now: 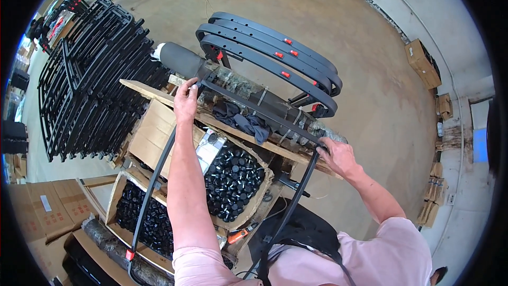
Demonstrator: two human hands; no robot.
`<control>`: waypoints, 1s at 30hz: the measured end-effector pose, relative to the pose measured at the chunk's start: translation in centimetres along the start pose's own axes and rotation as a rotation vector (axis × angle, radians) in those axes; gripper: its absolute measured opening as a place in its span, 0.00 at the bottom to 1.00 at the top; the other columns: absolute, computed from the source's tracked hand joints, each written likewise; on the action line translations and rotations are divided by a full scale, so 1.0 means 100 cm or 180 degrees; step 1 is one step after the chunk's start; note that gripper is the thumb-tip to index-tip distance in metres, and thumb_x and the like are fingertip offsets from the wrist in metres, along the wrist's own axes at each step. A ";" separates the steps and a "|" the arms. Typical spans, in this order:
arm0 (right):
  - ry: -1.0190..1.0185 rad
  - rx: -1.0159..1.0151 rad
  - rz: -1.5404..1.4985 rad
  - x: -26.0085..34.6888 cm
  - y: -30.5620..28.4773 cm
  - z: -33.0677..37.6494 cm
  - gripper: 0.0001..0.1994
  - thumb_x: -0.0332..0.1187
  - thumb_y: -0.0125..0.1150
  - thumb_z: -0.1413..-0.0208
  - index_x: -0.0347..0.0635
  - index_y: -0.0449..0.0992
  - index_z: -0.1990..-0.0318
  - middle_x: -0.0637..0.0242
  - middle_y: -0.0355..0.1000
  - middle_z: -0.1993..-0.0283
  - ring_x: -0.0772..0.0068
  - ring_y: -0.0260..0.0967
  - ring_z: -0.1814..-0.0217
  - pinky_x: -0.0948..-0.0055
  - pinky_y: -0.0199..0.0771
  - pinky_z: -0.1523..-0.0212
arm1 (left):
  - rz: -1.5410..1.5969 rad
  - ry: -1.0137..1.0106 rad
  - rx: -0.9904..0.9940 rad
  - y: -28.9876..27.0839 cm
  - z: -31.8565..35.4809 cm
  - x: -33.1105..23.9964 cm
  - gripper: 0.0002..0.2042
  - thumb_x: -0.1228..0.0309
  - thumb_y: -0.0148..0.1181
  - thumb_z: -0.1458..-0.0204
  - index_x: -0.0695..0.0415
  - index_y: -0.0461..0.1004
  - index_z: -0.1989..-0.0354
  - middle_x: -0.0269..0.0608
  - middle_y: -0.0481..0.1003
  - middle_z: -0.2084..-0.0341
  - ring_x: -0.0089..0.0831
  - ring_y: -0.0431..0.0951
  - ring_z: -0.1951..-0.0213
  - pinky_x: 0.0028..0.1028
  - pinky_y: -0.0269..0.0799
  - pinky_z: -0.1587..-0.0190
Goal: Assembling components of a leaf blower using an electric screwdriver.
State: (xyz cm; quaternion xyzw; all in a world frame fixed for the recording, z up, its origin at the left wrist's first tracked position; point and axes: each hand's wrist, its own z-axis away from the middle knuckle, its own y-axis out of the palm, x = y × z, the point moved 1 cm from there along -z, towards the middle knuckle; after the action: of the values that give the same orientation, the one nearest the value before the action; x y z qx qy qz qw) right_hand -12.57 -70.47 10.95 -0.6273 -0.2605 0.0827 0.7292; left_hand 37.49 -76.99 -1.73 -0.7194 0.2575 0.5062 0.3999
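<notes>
Head view looks down on a person in a pink shirt gripping a black metal frame [248,107] at its two far corners. The left hand [186,100] is closed over the frame's far left corner, fingers wrapped around the tube where it meets a grey padded roller [182,58]. The right hand [334,154] is clenched on the far right corner, knuckles up, thumb hidden.

The frame is a long U of thin black tube: a cross-bar runs between the hands, and two side rails [156,180] sweep back toward the person's body, one on each side of the left forearm's line and the right. An orange-red clip [129,255] sits low on the left rail. The cross-bar rests across a rough wooden tabletop [159,94] strewn with a dark cloth [241,119].

Judging by the grip, the step in hand looks like seating or aligning the frame's end on the jig; the next move would call for even pressure from both hands so the bar stays square, and care not to snag the cloth.

Below lie open cartons of black caps [233,177], orange-handled pliers [241,233], and more cartons [47,212]. Curved black rails with red tabs [275,53] stand beyond, and stacked black frames [90,85] fill the floor to the left.
</notes>
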 end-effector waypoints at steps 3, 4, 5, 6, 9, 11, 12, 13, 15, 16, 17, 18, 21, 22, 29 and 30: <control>0.0039 0.0041 0.0186 -0.003 0.006 -0.005 0.12 0.41 0.66 0.35 0.44 0.79 0.54 0.52 0.81 0.67 0.43 0.81 0.64 0.47 0.80 0.61 | 0.0369 -0.0270 -0.0025 0.001 -0.001 0.001 0.14 0.66 0.62 0.33 0.57 0.81 0.43 0.37 0.82 0.52 0.24 0.79 0.48 0.29 0.75 0.42; 0.0036 0.0041 0.0192 -0.006 0.010 -0.005 0.12 0.41 0.66 0.35 0.44 0.79 0.54 0.52 0.81 0.67 0.43 0.81 0.64 0.47 0.80 0.61 | 0.0374 -0.0270 -0.0029 0.002 -0.003 0.001 0.14 0.66 0.62 0.33 0.57 0.81 0.43 0.37 0.82 0.52 0.24 0.79 0.48 0.29 0.75 0.42; 0.0124 0.0183 0.0280 -0.008 0.014 -0.007 0.13 0.43 0.65 0.35 0.43 0.78 0.53 0.51 0.81 0.68 0.42 0.81 0.65 0.46 0.80 0.62 | 0.0306 -0.0456 0.0075 0.001 -0.004 0.001 0.15 0.65 0.64 0.35 0.53 0.81 0.43 0.38 0.81 0.50 0.26 0.80 0.49 0.30 0.75 0.43; 0.0213 0.0326 0.0368 -0.010 0.016 -0.007 0.15 0.44 0.64 0.34 0.43 0.77 0.52 0.50 0.80 0.70 0.41 0.81 0.65 0.45 0.80 0.63 | 0.0238 -0.0643 0.0181 0.001 -0.005 0.001 0.16 0.63 0.65 0.36 0.49 0.81 0.42 0.39 0.81 0.48 0.28 0.82 0.50 0.31 0.75 0.45; 0.0176 0.0454 0.0164 -0.006 0.004 -0.005 0.18 0.44 0.64 0.35 0.40 0.73 0.50 0.46 0.81 0.67 0.39 0.81 0.62 0.45 0.79 0.61 | -0.0521 -0.0418 0.0094 0.004 0.000 -0.009 0.16 0.63 0.65 0.37 0.48 0.80 0.42 0.40 0.80 0.47 0.30 0.82 0.50 0.32 0.76 0.44; 0.0252 0.0693 0.0198 0.008 -0.013 -0.007 0.19 0.44 0.64 0.37 0.38 0.72 0.50 0.45 0.80 0.66 0.38 0.81 0.60 0.45 0.79 0.59 | -0.0524 -0.0363 0.0118 0.003 -0.001 -0.010 0.16 0.63 0.66 0.38 0.48 0.80 0.42 0.39 0.81 0.48 0.31 0.82 0.50 0.32 0.76 0.44; 0.0317 0.0929 0.0222 0.013 -0.018 -0.008 0.20 0.43 0.65 0.38 0.36 0.71 0.49 0.43 0.80 0.65 0.37 0.81 0.59 0.45 0.79 0.58 | -0.0541 -0.0306 0.0134 0.002 -0.001 -0.009 0.16 0.63 0.66 0.38 0.47 0.80 0.42 0.39 0.81 0.48 0.31 0.82 0.51 0.33 0.76 0.45; 0.0316 0.0927 0.0224 0.009 -0.016 -0.007 0.20 0.43 0.65 0.38 0.36 0.71 0.49 0.43 0.80 0.65 0.37 0.81 0.59 0.45 0.79 0.58 | -0.0538 -0.0305 0.0133 0.001 -0.001 -0.008 0.16 0.63 0.66 0.38 0.47 0.80 0.42 0.39 0.81 0.48 0.31 0.82 0.51 0.33 0.76 0.45; 0.0313 0.1136 0.0267 0.001 -0.012 -0.007 0.22 0.42 0.64 0.40 0.34 0.68 0.47 0.41 0.80 0.63 0.37 0.80 0.57 0.45 0.79 0.56 | -0.0115 -0.0373 0.0045 0.001 -0.001 -0.001 0.16 0.66 0.65 0.36 0.54 0.80 0.42 0.37 0.80 0.50 0.25 0.79 0.53 0.31 0.76 0.46; 0.0308 0.1131 0.0269 -0.002 -0.010 -0.005 0.22 0.42 0.64 0.40 0.34 0.68 0.47 0.41 0.80 0.63 0.37 0.80 0.57 0.45 0.79 0.56 | -0.0115 -0.0368 0.0039 0.001 -0.002 0.002 0.16 0.66 0.65 0.36 0.54 0.80 0.42 0.37 0.80 0.50 0.25 0.79 0.53 0.31 0.76 0.46; 0.0305 0.1092 0.0339 0.001 -0.011 -0.006 0.21 0.43 0.64 0.39 0.33 0.71 0.50 0.41 0.80 0.65 0.37 0.80 0.58 0.46 0.79 0.57 | 0.0120 -0.0427 0.0006 0.001 -0.003 0.004 0.16 0.64 0.65 0.37 0.51 0.80 0.43 0.38 0.80 0.51 0.29 0.81 0.52 0.33 0.76 0.45; 0.0299 0.1054 0.0407 0.003 -0.012 -0.007 0.20 0.44 0.64 0.38 0.33 0.73 0.52 0.42 0.80 0.67 0.38 0.81 0.60 0.46 0.79 0.58 | 0.0353 -0.0484 -0.0031 0.000 -0.003 0.007 0.16 0.62 0.66 0.38 0.49 0.81 0.44 0.39 0.81 0.52 0.32 0.82 0.51 0.35 0.76 0.44; 0.0228 0.0954 0.0749 0.005 -0.018 -0.012 0.20 0.47 0.63 0.36 0.33 0.78 0.63 0.43 0.79 0.72 0.39 0.81 0.65 0.45 0.79 0.60 | -0.0229 -0.0683 0.0161 0.003 -0.003 0.000 0.16 0.60 0.66 0.39 0.49 0.81 0.44 0.39 0.80 0.51 0.32 0.82 0.51 0.34 0.75 0.44; 0.0251 0.0952 0.0761 0.004 -0.017 -0.011 0.20 0.47 0.63 0.36 0.33 0.78 0.63 0.43 0.79 0.72 0.39 0.81 0.65 0.45 0.79 0.60 | -0.0211 -0.0680 0.0180 0.006 -0.002 -0.005 0.16 0.60 0.66 0.39 0.49 0.81 0.44 0.39 0.80 0.51 0.32 0.82 0.51 0.34 0.75 0.44; 0.0281 0.0724 0.0779 0.009 -0.014 -0.015 0.21 0.48 0.60 0.34 0.34 0.76 0.63 0.44 0.78 0.73 0.39 0.80 0.68 0.44 0.80 0.62 | -0.0373 -0.0344 0.0062 0.000 -0.001 -0.008 0.16 0.66 0.66 0.38 0.56 0.81 0.44 0.40 0.80 0.53 0.29 0.79 0.54 0.31 0.75 0.46; 0.0273 0.0566 0.0732 0.010 -0.012 -0.015 0.20 0.47 0.59 0.33 0.34 0.74 0.60 0.44 0.79 0.72 0.39 0.80 0.68 0.43 0.80 0.62 | -0.0255 -0.0343 0.0106 -0.001 -0.001 -0.006 0.16 0.67 0.65 0.37 0.56 0.81 0.43 0.40 0.80 0.52 0.29 0.79 0.53 0.31 0.75 0.46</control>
State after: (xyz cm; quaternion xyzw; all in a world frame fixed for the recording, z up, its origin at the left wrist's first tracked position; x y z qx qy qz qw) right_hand -11.26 -71.56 12.21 -0.5888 -0.1473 0.1615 0.7781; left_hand 37.38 -77.02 -1.14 -0.6940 0.2150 0.5235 0.4450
